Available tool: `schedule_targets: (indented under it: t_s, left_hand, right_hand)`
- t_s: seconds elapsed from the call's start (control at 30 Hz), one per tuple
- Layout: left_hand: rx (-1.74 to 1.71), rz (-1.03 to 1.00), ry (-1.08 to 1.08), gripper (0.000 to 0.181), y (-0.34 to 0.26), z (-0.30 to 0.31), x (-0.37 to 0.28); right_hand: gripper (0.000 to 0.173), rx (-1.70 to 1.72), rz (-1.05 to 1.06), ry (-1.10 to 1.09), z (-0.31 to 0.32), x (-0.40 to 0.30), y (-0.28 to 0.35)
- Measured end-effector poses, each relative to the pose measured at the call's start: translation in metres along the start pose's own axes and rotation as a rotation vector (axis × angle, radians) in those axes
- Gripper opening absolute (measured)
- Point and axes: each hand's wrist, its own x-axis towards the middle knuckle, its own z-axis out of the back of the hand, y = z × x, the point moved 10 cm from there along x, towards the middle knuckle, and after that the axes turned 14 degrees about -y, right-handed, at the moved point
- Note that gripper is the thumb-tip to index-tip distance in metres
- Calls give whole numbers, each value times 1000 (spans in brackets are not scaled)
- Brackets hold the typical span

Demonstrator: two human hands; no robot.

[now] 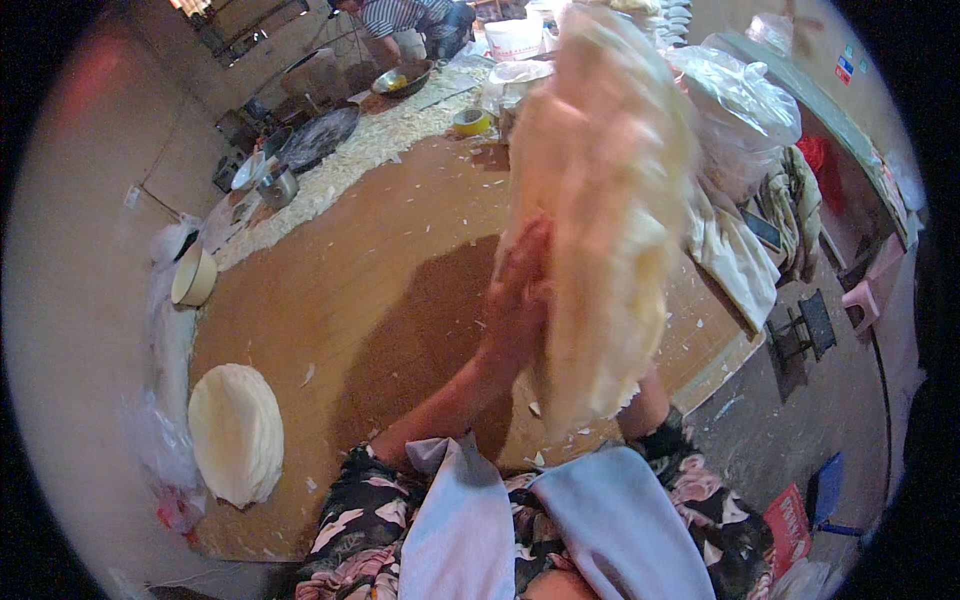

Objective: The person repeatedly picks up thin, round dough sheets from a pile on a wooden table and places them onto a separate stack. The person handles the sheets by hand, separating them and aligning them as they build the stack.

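A large, thin, pale flatbread (600, 225), or a stack of them, is lifted upright over the wooden work table (360, 277) and blurred by motion. My left hand (521, 289) presses against its left face, fingers pointing up. My right hand is hidden behind it; only the right forearm (646, 405) shows below. A stack of round, pale flatbreads (236, 435) lies at the table's left edge. Pale flakes are scattered over the wood around my arms.
A band of pale scraps (330, 199) lines the far left side, with a steel cup (277, 187), a dark pan (322, 136) and yellow tape (471, 121). A plastic bag (739, 112) and cloth (731, 255) lie right. A person (420, 26) bends over at the far end.
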Motion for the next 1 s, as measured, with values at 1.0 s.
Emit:
schedule_targets:
  t_s: [1.0]
  left_hand:
    - [-307,916,-734,48,60,339,-265]
  right_hand:
    - [18,-923,570,937,-121,-309,-97]
